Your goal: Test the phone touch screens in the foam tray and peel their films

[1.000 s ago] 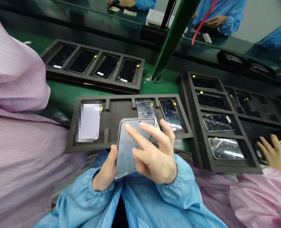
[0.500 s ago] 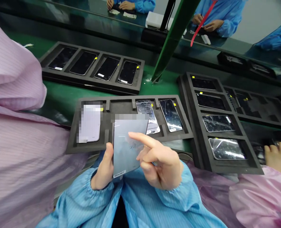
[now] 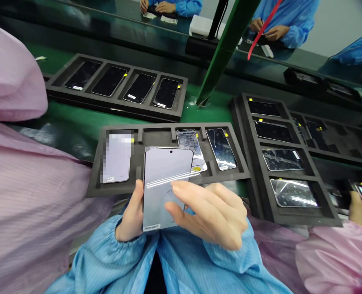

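Observation:
My left hand (image 3: 132, 214) grips a smartphone (image 3: 161, 171) by its left side, thumb along the edge. Its screen is lit pale grey, with a small label at the bottom left and faint handwritten marks near the middle. Over the lower right of that screen hovers my right hand (image 3: 214, 212), thumb and fingers apart, holding nothing; whether a fingertip touches the glass I cannot tell. Behind the phone lies a black foam tray (image 3: 155, 134). A lit phone (image 3: 118, 159) occupies its left slot, and two dark-screened phones, one striped (image 3: 187, 141) and one plain (image 3: 222, 149), are on the right.
Another foam tray with several phones (image 3: 109, 81) lies at the back left. To the right, stacked trays (image 3: 254, 179) hold more phones. A green post (image 3: 226, 53) rises behind. Co-workers' pink sleeves (image 3: 12, 77) flank me, and people in blue work across the bench.
The held phone has turned more squarely to view, its screen brighter. My right hand has gone from a pointing index finger to several fingers stretched forward, thumb spread.

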### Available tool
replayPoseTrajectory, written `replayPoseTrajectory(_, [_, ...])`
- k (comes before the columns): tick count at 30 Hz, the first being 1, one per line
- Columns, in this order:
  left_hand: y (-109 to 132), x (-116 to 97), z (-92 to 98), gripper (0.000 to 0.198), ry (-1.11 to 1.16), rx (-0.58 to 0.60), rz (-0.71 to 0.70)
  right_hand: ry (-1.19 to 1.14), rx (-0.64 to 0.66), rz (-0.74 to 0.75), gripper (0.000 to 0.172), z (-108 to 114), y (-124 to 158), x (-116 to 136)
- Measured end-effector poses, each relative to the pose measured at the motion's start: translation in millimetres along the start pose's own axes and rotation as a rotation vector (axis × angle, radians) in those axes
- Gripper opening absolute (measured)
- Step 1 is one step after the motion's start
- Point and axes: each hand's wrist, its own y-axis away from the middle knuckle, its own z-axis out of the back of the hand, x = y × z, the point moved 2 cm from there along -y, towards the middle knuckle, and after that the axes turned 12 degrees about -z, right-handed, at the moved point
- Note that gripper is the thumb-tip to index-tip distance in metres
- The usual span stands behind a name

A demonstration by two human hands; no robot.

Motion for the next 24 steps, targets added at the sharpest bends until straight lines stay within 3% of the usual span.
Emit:
replayPoseTrajectory(3, [-1, -1, 7.1, 0.052, -0.033, 0.021, -0.022, 0.023, -0.157, -0.041, 0.042, 0, -16, 3])
replayPoseTrajectory(7, [-4, 1, 9.0, 0.059, -0.12, 0.042, 0.0, 0.142, -0.058, -0.039, 0.055, -6, -27, 5])
replayPoseTrajectory(13, [-6, 3, 5.1, 0.056, -0.185, 0.006, 0.017, 0.187, -0.041, -0.065, 0.054, -11, -26, 3])
replayPoseTrajectory(17, [-6, 0, 6.3, 0.056, -0.169, 0.017, -0.006, 0.175, -0.034, -0.066, 0.052, -11, -26, 3])
replayPoseTrajectory(24, [-12, 8, -10.1, 0.069, -0.049, 0.109, 0.015, 0.156, -0.037, -0.128, 0.069, -9, -24, 1])
